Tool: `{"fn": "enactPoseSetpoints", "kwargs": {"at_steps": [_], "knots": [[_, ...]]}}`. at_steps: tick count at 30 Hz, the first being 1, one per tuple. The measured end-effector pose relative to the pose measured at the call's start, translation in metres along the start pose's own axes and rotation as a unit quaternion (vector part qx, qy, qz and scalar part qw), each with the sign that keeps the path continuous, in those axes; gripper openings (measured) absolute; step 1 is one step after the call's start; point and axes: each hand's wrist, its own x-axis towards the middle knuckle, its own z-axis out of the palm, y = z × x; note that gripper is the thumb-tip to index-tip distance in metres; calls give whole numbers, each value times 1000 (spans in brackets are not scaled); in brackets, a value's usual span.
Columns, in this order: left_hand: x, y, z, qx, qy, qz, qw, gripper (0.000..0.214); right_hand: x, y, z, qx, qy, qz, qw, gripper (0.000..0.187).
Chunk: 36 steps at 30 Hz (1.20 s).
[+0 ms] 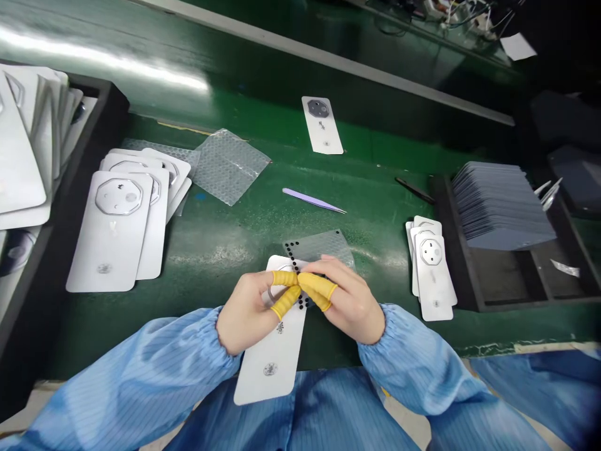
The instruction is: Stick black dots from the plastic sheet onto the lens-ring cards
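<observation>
My left hand [253, 307], with yellow finger cots on thumb and forefinger, is closed in a pinch over a white card [267, 369]. The card lies at the table's front edge, and its octagonal emblem is partly covered by my fingers. Meeting those fingertips, my right hand [345, 300] pinches too, also in yellow cots. Whatever sits between the fingertips is too small or hidden to name. Under the right hand, a clear sheet with black dots [323, 245] overlaps the card's upper right edge. Purple tweezers [313, 200] lie beyond it.
White cards [113, 250] are stacked at left beside a black tray [89, 156] full of more. Bubble wrap [232, 166] and a single card [323, 134] lie farther back. At right are smaller cards [436, 275], a black tool [414, 190] and a divided box [509, 300] holding grey cards [502, 207].
</observation>
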Motion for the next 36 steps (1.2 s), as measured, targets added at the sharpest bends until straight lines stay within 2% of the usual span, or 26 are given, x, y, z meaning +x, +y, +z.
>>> {"fn": "enactPoseSetpoints", "kwargs": {"at_steps": [4,7,10,15,17,23,27,30,33,34,36], "knots": [[-4,-7,3,115,15,53,992,18,1,-2,10,17,-13,4,1000,28],[-5,-11,5,155,28,90,983,20,2,-1,14,92,3,76,993,19],[-4,-10,4,173,28,88,981,21,3,-1,17,139,7,136,981,11],[0,-3,3,106,-8,43,993,22,0,-2,22,125,29,113,985,14],[0,-4,3,107,5,36,994,20,-2,-2,23,129,42,103,985,17],[-4,-16,4,183,54,153,970,21,-3,-5,21,166,54,117,978,19],[-3,-17,7,201,51,174,963,23,-2,-5,20,192,44,154,968,16],[-1,-14,2,183,28,141,973,24,-3,-2,24,196,52,180,962,13],[2,-8,-16,132,2,39,991,26,-6,4,28,167,75,199,963,11],[2,-7,-24,113,20,4,993,27,-6,5,28,150,81,196,966,11],[3,-3,-40,98,125,-32,987,32,-6,4,26,110,85,173,975,12]]}}
